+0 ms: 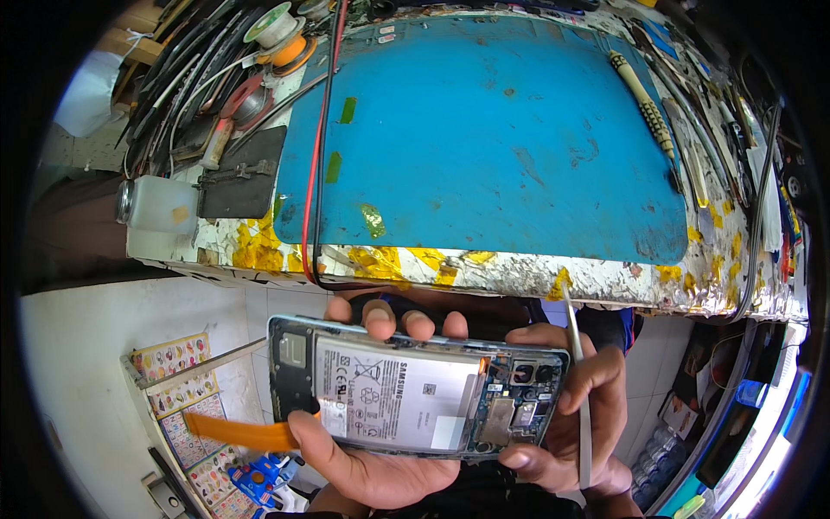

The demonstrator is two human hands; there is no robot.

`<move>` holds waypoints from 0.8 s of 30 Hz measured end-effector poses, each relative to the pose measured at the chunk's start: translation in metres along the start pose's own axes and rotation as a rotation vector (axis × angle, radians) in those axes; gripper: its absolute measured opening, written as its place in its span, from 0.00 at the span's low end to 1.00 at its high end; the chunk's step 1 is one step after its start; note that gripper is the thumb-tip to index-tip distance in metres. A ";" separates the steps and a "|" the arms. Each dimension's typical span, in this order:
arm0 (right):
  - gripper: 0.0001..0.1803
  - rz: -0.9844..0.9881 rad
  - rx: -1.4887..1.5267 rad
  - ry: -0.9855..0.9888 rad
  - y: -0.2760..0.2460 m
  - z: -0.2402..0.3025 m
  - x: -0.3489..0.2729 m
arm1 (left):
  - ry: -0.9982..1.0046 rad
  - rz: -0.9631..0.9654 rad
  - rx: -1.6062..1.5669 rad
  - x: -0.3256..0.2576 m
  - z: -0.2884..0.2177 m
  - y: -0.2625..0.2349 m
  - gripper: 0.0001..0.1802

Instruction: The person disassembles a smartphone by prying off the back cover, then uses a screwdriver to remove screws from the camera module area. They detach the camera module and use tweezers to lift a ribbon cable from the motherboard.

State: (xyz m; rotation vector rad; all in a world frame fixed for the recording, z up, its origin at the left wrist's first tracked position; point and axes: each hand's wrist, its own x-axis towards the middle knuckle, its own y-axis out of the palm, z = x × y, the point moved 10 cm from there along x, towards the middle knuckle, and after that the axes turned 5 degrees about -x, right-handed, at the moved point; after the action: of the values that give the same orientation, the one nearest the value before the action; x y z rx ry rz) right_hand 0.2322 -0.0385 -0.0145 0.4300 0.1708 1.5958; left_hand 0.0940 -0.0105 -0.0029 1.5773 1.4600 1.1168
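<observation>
An opened phone (419, 402) lies tilted across both hands, its back cover off. A white-labelled battery (402, 398) fills its middle, and circuit boards and camera modules (523, 374) show at its right end. My left hand (372, 471) is closed round the phone from below, fingertips over the far edge and thumb at the near left. An orange flat strip (242, 432) sticks out leftward by that thumb; whether it joins the phone is hidden. At the right end, my right hand (596, 415) touches the phone's corner and holds a slim metal tool (584, 415), its narrow end pointing away.
Beyond the phone stands a worktable with a blue mat (493, 138). Red and black wires (315, 190) hang over its front edge. Wire spools (281, 43), a white bottle (160, 206) and several hand tools crowd the left; a patterned-handle tool (641, 99) lies on the right.
</observation>
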 end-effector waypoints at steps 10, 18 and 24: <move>0.32 -0.247 -0.245 -0.102 -0.036 0.032 0.000 | -0.172 0.110 -0.040 -0.002 0.016 0.008 0.38; 0.28 -0.260 -0.099 -0.169 -0.037 0.040 0.003 | -0.170 0.036 0.109 -0.019 0.015 -0.007 0.34; 0.27 -0.485 -0.251 -0.319 -0.059 0.065 -0.015 | -0.089 -0.004 0.037 -0.014 0.007 -0.014 0.31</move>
State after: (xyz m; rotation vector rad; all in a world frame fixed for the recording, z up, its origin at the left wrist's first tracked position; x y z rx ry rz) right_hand 0.3113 -0.0587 0.0208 0.4047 -0.1594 1.0393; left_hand 0.0950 -0.0224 -0.0198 1.6279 1.4322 1.0090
